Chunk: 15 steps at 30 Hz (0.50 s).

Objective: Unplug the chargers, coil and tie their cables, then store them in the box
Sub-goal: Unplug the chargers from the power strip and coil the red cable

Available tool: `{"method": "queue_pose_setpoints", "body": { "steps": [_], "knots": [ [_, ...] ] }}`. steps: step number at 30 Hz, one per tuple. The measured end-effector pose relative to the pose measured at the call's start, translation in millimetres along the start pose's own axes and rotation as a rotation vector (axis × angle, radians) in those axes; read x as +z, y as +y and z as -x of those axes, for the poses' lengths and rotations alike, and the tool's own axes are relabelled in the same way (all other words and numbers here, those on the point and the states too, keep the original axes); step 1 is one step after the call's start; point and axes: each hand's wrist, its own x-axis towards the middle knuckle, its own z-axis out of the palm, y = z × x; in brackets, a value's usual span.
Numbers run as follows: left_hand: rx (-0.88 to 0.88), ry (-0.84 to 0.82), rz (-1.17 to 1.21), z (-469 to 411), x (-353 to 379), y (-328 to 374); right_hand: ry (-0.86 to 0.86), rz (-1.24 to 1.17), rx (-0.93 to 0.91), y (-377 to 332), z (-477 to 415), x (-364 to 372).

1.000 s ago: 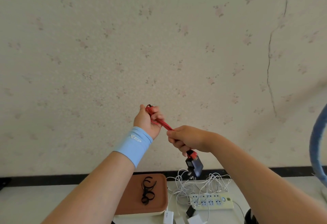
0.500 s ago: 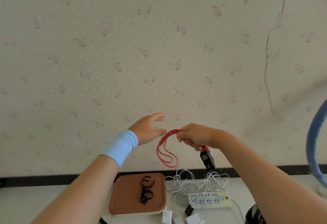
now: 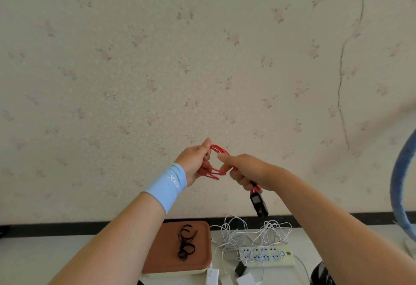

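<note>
Raised in front of the wall, my left hand [image 3: 195, 162] grips one side of a coiled red cable [image 3: 213, 172]. My right hand [image 3: 246, 170] holds the other side of the coil, and the black charger [image 3: 259, 204] hangs below it on the cable's end. On the table lie a tangle of white cables [image 3: 247, 234], a white power strip [image 3: 267, 256] and white and black chargers [image 3: 242, 272] at the bottom edge. The box with a brown lid [image 3: 162, 251] stands to the left, black cable ties [image 3: 186, 245] lying on it.
A blue curved tube [image 3: 399, 176] rises at the right edge above a white base. A dark round object [image 3: 322, 275] shows at the bottom right. A black skirting strip runs along the wall behind the white table [image 3: 45, 255].
My left hand, open half a second ago, has come back and taken hold of the hanging red loops. The coil now spans both hands, and the charger has swung lower right.
</note>
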Motion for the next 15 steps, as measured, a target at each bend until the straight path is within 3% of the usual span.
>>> {"method": "queue_pose_setpoints", "body": {
  "steps": [2,11,13,15],
  "knots": [
    [0.046,0.052,0.017,0,8,-3,-0.066,0.019,0.032,-3,0,11],
    [0.076,-0.160,0.178,10,13,9,-0.213,0.051,-0.063,0,3,12],
    [0.124,-0.139,-0.079,8,1,11,-0.288,0.034,-0.038,1,2,8],
    [0.197,-0.073,-0.589,5,-14,10,-0.353,0.080,0.024,5,1,5]
  ]
}}
